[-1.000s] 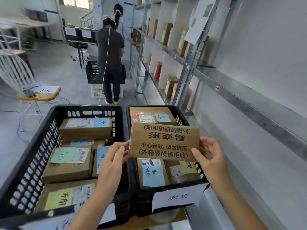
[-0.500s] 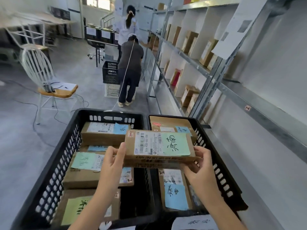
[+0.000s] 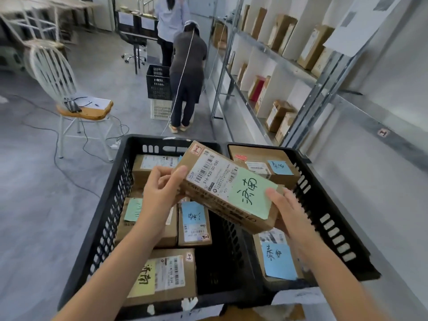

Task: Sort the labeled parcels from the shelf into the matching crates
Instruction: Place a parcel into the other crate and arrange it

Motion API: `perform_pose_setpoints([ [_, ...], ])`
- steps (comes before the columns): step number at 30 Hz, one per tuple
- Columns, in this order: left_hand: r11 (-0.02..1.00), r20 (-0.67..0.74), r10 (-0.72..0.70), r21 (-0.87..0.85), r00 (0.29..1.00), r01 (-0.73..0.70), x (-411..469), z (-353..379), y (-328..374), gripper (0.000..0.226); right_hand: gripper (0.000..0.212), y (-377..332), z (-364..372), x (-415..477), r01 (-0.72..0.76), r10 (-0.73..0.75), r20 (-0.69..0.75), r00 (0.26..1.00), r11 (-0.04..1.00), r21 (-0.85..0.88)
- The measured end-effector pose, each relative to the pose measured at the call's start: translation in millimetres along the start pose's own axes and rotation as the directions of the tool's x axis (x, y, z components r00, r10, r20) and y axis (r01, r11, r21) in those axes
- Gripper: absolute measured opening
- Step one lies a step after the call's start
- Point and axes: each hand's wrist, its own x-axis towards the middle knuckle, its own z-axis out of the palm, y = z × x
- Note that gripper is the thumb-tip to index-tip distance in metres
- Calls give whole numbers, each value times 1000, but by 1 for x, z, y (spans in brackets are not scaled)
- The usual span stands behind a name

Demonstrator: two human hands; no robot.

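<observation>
Parcel point(image 3: 228, 189) between both hands, above crates point(image 3: 111, 205)

Well beyond the left hand point(image 3: 162, 195) and off to its left stands a white spindle-back chair point(image 3: 54, 72) with a wooden seat. On the seat lie a sheet of paper point(image 3: 98, 103) and a small dark device point(image 3: 73, 105), while black cables point(image 3: 55, 158) trail across the grey floor point(image 3: 34, 228). Far ahead of the hand, a person in a dark top point(image 3: 188, 66) bends forward beside a black basket point(image 3: 159, 82) stacked on a white basket point(image 3: 161, 109). A thin white cord point(image 3: 184, 66) runs down their back, a second person in a pale shirt point(image 3: 171, 17) stands just past them, and a swivel chair point(image 3: 134, 55) is near that pair.
</observation>
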Motion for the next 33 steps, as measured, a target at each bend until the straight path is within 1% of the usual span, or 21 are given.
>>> perform_pose_setpoints([
  [2,999,6,23,37,1000,-23,7,-10,6,38,58,-8,7,8,-41,42,142,989,999,-9],
  [4,998,10,32,63,999,-33,17,-19,12,37,45,-15,14,14,-82,79,223,972,997,3],
  [5,997,16,27,67,1000,-28,22,-23,14,40,44,-17,17,17,-112,104,254,962,994,16],
  [7,998,22,8,67,1000,-10,31,-28,17,46,53,-16,22,23,-197,175,328,928,980,34],
  [9,996,21,-4,87,1000,2,40,-30,17,52,59,-12,31,24,-291,249,424,871,956,35],
  [11,990,15,-33,135,999,31,49,-32,13,57,67,-3,43,22,-370,297,474,829,927,66],
  [13,978,21,-73,196,997,67,53,-34,5,55,75,10,54,19,-429,330,462,824,894,127],
  [15,965,33,-116,242,993,105,55,-37,-10,46,79,26,63,14,-474,363,422,831,859,194],
  [17,946,25,-140,298,990,126,55,-40,-26,33,77,42,69,10,-496,394,365,843,833,244],
  [19,931,4,-128,344,992,119,55,-42,-39,21,70,55,75,6,-505,426,299,854,818,276],
  [20,924,-6,-122,365,993,115,54,-43,-45,21,67,60,78,5,-506,437,271,858,812,293],
  [23,906,-32,-96,411,995,100,54,-45,-61,31,64,69,90,6,-495,459,184,869,796,348],
  [26,889,-34,-94,447,995,100,54,-48,-73,32,62,76,99,10,-513,508,121,853,774,370],
  [29,829,20,-119,553,993,89,47,-43,-83,33,59,85,103,16,-571,588,80,805,731,374],
  [33,771,172,-122,637,977,-16,34,-26,-99,22,46,94,105,23,-608,633,68,771,699,376],
])
